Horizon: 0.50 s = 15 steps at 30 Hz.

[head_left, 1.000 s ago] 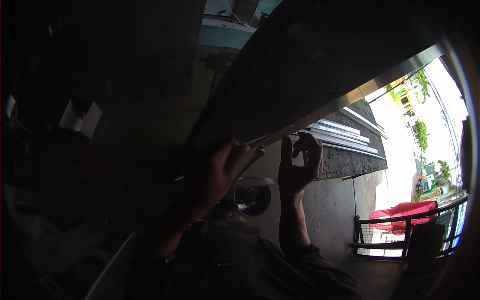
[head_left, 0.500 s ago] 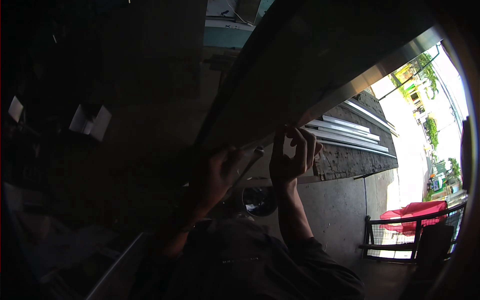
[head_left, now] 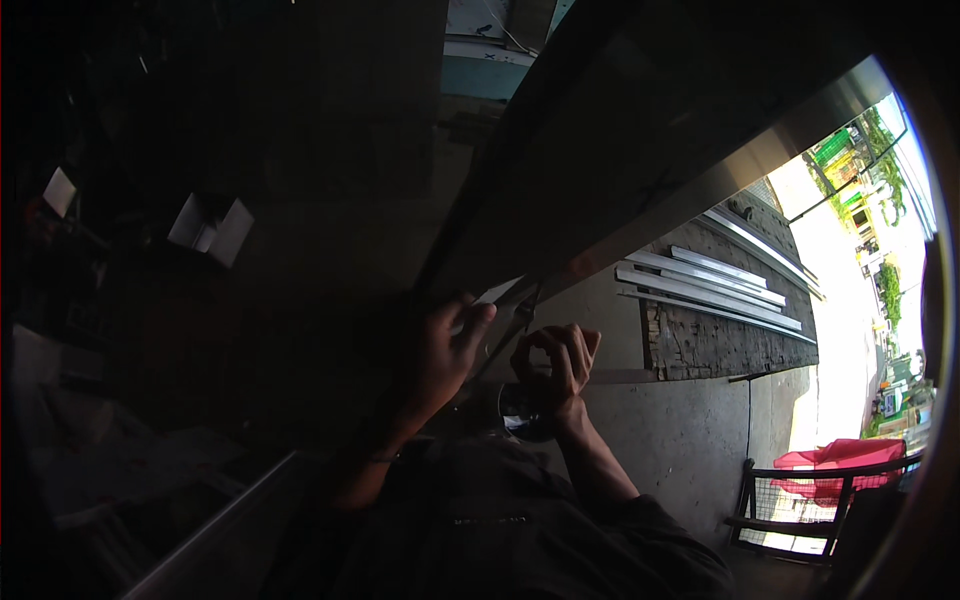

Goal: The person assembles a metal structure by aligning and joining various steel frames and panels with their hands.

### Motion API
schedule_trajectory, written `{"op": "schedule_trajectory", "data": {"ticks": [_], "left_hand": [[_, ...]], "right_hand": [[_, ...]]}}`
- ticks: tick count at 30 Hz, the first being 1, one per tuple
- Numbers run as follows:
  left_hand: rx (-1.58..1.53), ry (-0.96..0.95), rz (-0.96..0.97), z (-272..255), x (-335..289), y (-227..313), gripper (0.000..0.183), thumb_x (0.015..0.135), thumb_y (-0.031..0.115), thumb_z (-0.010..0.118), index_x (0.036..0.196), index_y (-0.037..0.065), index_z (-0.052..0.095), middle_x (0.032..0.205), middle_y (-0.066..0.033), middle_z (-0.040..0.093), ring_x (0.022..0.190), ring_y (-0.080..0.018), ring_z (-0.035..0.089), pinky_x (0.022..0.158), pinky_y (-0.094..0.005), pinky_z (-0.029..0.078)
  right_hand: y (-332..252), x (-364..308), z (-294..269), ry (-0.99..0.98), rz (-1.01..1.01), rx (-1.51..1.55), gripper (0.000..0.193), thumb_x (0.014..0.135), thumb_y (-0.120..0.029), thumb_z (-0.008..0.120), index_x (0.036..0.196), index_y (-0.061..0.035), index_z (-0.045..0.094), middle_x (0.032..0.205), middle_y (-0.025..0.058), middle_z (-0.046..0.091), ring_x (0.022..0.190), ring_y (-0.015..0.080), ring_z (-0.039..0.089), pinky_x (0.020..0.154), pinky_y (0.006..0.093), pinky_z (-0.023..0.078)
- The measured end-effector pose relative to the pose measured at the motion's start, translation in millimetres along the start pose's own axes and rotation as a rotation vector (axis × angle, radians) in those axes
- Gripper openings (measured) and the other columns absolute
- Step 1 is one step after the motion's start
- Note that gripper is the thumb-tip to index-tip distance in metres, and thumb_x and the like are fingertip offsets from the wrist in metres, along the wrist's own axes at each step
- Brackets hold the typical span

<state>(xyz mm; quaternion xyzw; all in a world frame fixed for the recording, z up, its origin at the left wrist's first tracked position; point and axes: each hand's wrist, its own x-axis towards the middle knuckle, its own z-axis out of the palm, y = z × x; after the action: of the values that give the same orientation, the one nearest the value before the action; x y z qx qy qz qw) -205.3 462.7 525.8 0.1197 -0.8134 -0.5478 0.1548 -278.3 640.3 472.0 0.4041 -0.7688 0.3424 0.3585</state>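
Observation:
A long, dark sheet-metal panel with a bright bent edge slants from my hands up to the upper right. My left hand is at the panel's near end, thumb and fingers closed beside a small pale flap. Whether it grips the flap or the panel edge is too dark to tell. Just right of it and lower, my right hand is curled in a pinch, apart from the panel. What its fingertips hold, if anything, does not show. A thin rod-like thing stands between the hands.
Several silvery metal profiles lie on a worn wooden board to the right. A round shiny object is below my right hand. A bent metal piece sits at left. Red cloth hangs over a mesh-sided frame.
My right hand has come down and slightly left, away from the panel's edge. My left hand has shifted a little right and is no longer blurred. The whole view has shifted slightly.

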Motion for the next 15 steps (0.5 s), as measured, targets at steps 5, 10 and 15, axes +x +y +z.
{"op": "schedule_trajectory", "data": {"ticks": [5, 10, 15], "left_hand": [[-0.275, 0.006, 0.014, 27.2, 1.3, -17.2, 0.03, 0.098, 0.028, 0.072, 0.101, -0.002, 0.069, 0.085, -0.0082, 0.071, 0.078, -0.0141, 0.068, 0.073, -0.0311, 0.053], [-0.555, -0.06, -0.149, 52.4, -4.2, -41.8, 0.017, 0.096, 0.021, 0.076, 0.093, 0.005, 0.07, 0.082, 0.0042, 0.067, 0.079, -0.0026, 0.059, 0.071, -0.0224, 0.047], [-0.517, 0.009, -0.122, 65.4, -19.7, -57.4, 0.017, 0.098, 0.02, 0.074, 0.089, 0.006, 0.069, 0.079, 0.0066, 0.064, 0.074, -0.0018, 0.056, 0.067, -0.0224, 0.044]], "right_hand": [[-2.3, -42.1, 9.3, -0.11, -0.071, 0.129, 0.028, 0.069, -0.009, 0.076, 0.095, -0.0044, 0.066, 0.093, 0.0076, 0.064, 0.078, 0.0236, 0.061, 0.071, 0.0394, 0.038], [-1.2, -66.7, 11.6, -0.231, -0.109, 0.268, 0.028, 0.07, -0.009, 0.076, 0.095, -0.0036, 0.064, 0.092, 0.0076, 0.061, 0.079, 0.0242, 0.061, 0.072, 0.0404, 0.039], [-2.6, -63.9, 3.8, -0.184, 0.292, 0.508, 0.024, 0.083, -0.016, 0.072, 0.1, -0.0003, 0.066, 0.095, 0.0104, 0.064, 0.085, 0.0228, 0.062, 0.083, 0.0368, 0.045]]}}
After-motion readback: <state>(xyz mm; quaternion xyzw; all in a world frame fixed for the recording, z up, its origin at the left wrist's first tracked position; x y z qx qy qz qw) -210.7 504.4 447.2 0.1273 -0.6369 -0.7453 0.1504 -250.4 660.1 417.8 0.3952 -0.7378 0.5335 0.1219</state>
